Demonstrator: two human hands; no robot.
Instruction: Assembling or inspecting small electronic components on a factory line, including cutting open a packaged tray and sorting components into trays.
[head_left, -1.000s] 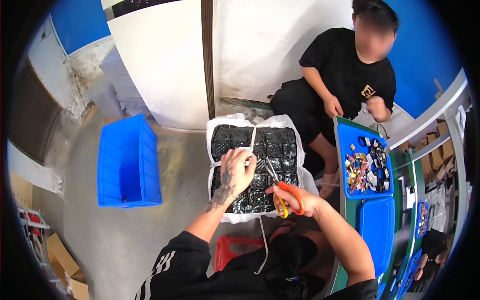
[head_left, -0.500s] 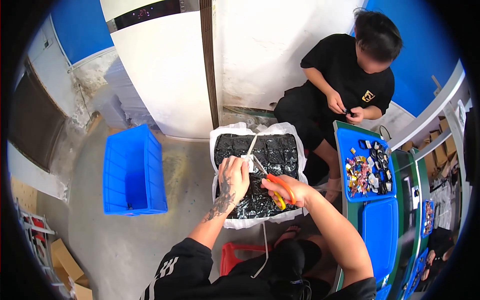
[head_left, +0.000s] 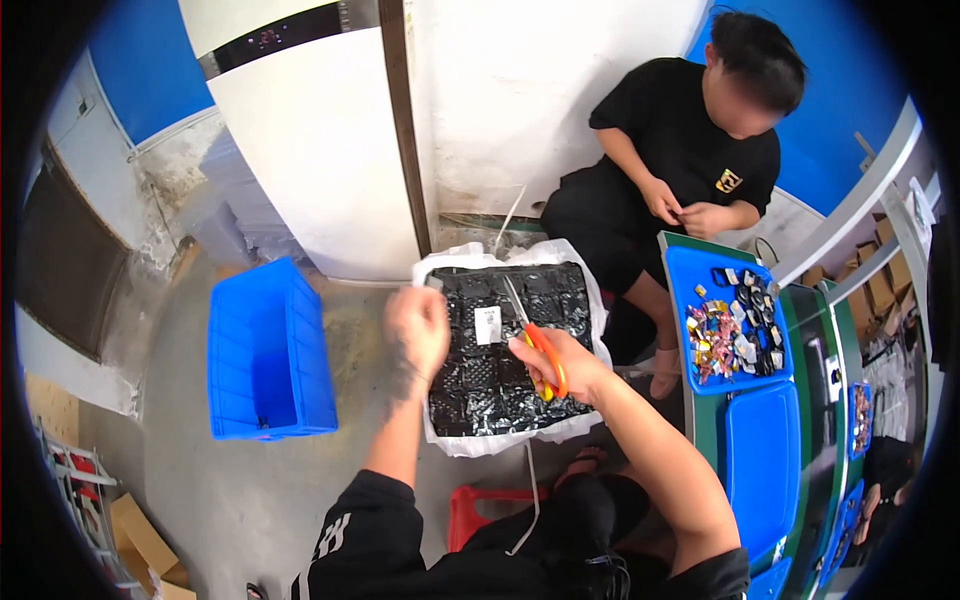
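Note:
My right hand (head_left: 560,365) grips a pair of scissors (head_left: 545,350) with orange and yellow handles, its blades lying over the black plastic-wrapped bundle (head_left: 470,380). That bundle sits inside an opened white wrapping (head_left: 585,425) and bears a small white label (head_left: 487,325). Over its left edge, my left hand (head_left: 418,325) is smeared by motion; the fingers look curled, but whether they hold anything is unclear. One white strap piece (head_left: 510,215) sticks up beyond the far edge. Another strap piece (head_left: 532,490) hangs down on the near side.
A blue bin (head_left: 270,350) stands on the floor at left. A red stool (head_left: 465,515) is below the bundle. To the right, a green-edged table bears a blue tray (head_left: 700,275) of small packets and black parts. A seated person (head_left: 690,150) works behind it.
The strap across the bundle has come apart, and one piece now springs up at the far side. My left hand has moved left; the scissors have shifted slightly left. The label is uncovered.

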